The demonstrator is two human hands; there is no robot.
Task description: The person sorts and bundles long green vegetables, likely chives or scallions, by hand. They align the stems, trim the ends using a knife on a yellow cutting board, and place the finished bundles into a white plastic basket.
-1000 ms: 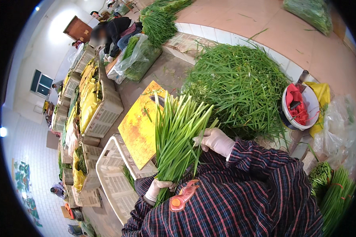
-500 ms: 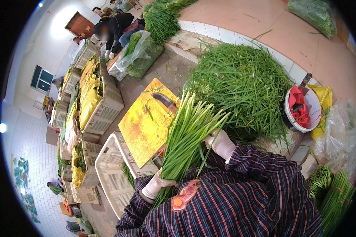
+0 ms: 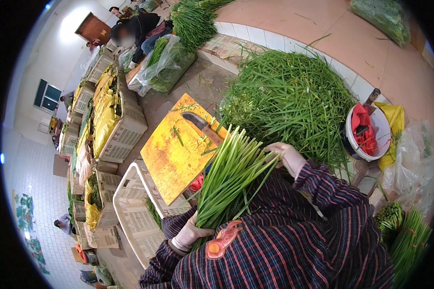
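Yellow board, stalks slanting up-R, pale ends away, L fingers gripping them, can't judge R fingers

- The pale-gloved left hand grips the lower part of a bunch of long green leafy stems.
- The pale-gloved right hand is at the bunch's upper right edge; whether it pinches a stem is unclear.
- Beyond the bunch, a stained yellow rectangular board bears a dark-bladed knife and some green scraps.
- Near the board, at left, stands a white slatted plastic crate.
- A large loose green leaf heap lies beyond the right hand, near a round white bucket holding red cloth.
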